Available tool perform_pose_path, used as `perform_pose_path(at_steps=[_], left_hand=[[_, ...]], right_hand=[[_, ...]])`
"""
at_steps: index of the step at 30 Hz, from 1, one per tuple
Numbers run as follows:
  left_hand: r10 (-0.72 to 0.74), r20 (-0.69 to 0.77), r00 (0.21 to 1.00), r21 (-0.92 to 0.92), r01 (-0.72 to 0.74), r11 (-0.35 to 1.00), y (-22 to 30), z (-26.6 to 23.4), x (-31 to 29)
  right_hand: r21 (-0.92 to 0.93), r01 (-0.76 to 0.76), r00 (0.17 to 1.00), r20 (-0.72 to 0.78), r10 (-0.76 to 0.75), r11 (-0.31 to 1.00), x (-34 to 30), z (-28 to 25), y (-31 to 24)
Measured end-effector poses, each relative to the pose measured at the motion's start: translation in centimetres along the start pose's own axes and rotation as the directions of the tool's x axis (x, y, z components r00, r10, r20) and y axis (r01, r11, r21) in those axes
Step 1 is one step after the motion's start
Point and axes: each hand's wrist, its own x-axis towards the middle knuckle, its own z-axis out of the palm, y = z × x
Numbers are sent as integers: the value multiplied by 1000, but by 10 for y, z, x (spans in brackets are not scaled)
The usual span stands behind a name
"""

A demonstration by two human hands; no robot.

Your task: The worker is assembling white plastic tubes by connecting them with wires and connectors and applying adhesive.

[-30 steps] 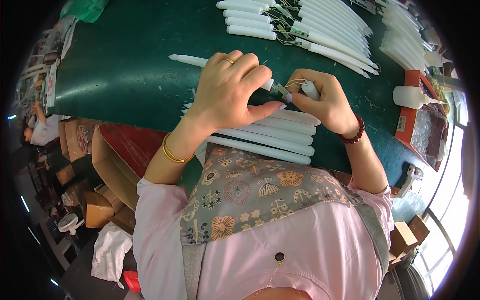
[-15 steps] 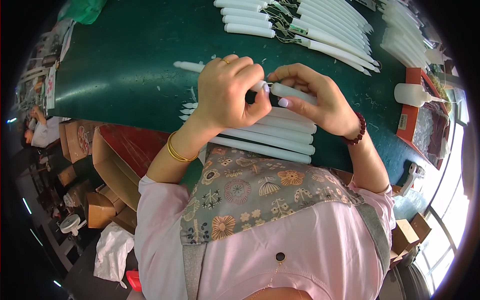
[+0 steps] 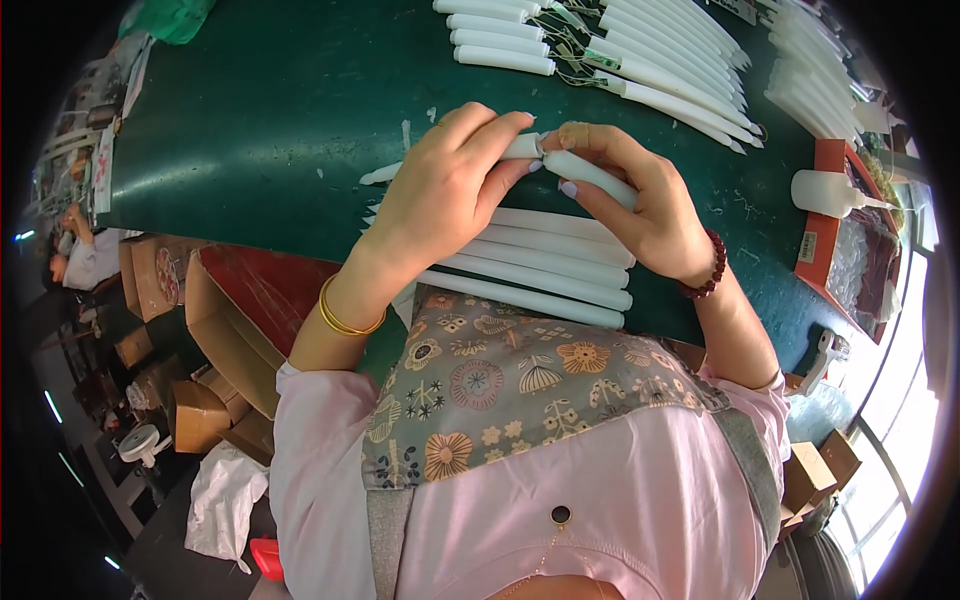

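My left hand (image 3: 435, 195) is closed around a white taper-shaped electric candle (image 3: 522, 147), whose pointed tip sticks out past the hand to the left. Between the fingers and thumb of my right hand (image 3: 655, 210) is a short white tube (image 3: 592, 180). The candle's open end and the tube's end meet, or nearly meet, at my fingertips; whether they are joined I cannot tell. Just below, several long white candles (image 3: 550, 272) lie side by side along the near table edge.
Farther back on the green table (image 3: 260, 130) lie short white tubes (image 3: 500, 47) wired to long candle bodies (image 3: 680, 75). At right are a white squeeze bottle (image 3: 825, 193), an orange box (image 3: 815, 245) and a stack of white pieces (image 3: 805, 85). Cardboard boxes (image 3: 225, 320) stand at left.
The candle end and the tube have come closer together, and the wire between them no longer shows. My left hand has turned slightly, its candle tip moving lower and to the right.
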Motion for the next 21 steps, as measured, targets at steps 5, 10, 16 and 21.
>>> perform_pose_path(at_steps=[5,10,16,21], left_hand=[[-44,195,980,158,13,987,4,-9,-5],[-67,198,978,-3,69,998,7,-15,-3],[130,123,984,44,-136,990,-2,-11,-5],[136,112,984,128,-150,980,2,-12,-7]], right_hand=[[28,20,972,232,-26,999,-1,-16,12],[43,-53,979,200,43,998,2,-17,0],[-17,-162,975,154,162,987,-2,-16,2],[-99,-213,955,191,229,972,-4,-11,-4]])
